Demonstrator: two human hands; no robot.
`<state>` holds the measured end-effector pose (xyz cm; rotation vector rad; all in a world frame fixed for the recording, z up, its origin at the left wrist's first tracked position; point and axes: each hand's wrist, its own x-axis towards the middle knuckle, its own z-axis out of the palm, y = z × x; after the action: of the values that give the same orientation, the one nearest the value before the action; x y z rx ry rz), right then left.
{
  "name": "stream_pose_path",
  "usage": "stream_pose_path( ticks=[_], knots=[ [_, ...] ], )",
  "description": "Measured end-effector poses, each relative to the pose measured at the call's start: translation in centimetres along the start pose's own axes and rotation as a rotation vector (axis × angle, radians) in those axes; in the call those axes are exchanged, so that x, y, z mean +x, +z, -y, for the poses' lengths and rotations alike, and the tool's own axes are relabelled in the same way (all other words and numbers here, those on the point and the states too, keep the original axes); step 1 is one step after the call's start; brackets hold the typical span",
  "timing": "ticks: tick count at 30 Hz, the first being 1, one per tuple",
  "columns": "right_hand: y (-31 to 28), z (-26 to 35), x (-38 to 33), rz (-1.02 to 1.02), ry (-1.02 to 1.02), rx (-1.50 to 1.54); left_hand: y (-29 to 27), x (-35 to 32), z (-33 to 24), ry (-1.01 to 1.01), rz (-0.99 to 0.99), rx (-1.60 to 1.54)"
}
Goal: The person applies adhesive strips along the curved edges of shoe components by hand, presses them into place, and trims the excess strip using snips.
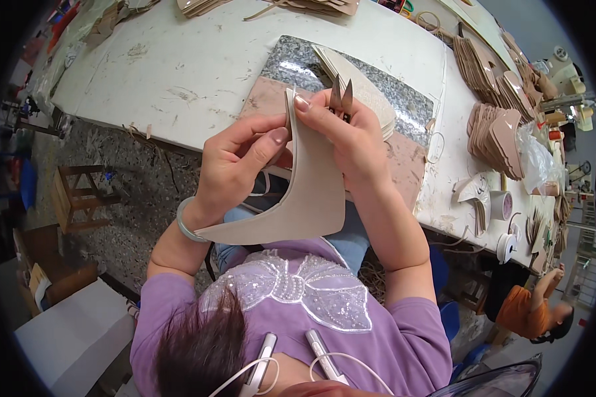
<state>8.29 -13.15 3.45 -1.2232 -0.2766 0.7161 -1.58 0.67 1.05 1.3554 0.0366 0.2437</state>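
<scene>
In front of my chest, above my lap, hangs a thin beige curved cut piece (318, 178), like a shoe-upper part, its narrow end up and a long pointed tail reaching to my left wrist. My right hand (361, 135) pinches the top between thumb and fingers. Tucked in that same hand is a pair of small scissors (341, 99), blades pointing up. My left hand (238, 155) is closed at the piece's upper left edge, its thumb bent over the fingers; those fingertips are partly hidden.
Behind my hands, a speckled stone slab (288, 59) and a pinkish board (404, 162) lie on the white table (159, 73). A stack of pale pieces (361, 76) rests on the slab. Brown stacks (493, 135) and a white spool (506, 247) stand right. A wooden stool (83, 198) is left.
</scene>
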Motion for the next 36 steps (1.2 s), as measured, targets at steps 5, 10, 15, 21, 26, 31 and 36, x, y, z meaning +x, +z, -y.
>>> stream_pose_path(
  ticks=[5, 10, 15, 21, 26, 31, 36],
  knots=[
    [-0.1, -0.4, 0.0, -0.044, -0.031, -0.047, 0.2, -0.1, 0.5, 0.016, -0.009, 0.033],
    [0.1, -0.7, 0.0, -0.089, -0.088, -0.089, 0.6, -0.2, 0.9, 0.021, -0.014, 0.043],
    [0.0, -1.1, 0.2, -0.091, -0.162, -0.168, 0.7, -0.6, 1.0, 0.01, -0.033, 0.063],
    [0.0, -1.4, 0.5, -0.097, -0.203, -0.215, 0.7, -1.0, 0.7, -0.043, -0.014, 0.046],
    [-0.1, -2.0, 0.8, -0.124, -0.248, -0.199, 0.7, -1.4, 0.9, -0.094, -0.023, -0.013],
    [-0.1, -1.9, 0.8, -0.126, -0.227, -0.212, 0.8, -1.6, 0.6, -0.133, -0.031, -0.002],
    [-0.1, -2.4, 1.0, -0.15, -0.261, -0.227, 0.6, -1.6, 0.9, -0.122, 0.0, 0.027]
  ],
)
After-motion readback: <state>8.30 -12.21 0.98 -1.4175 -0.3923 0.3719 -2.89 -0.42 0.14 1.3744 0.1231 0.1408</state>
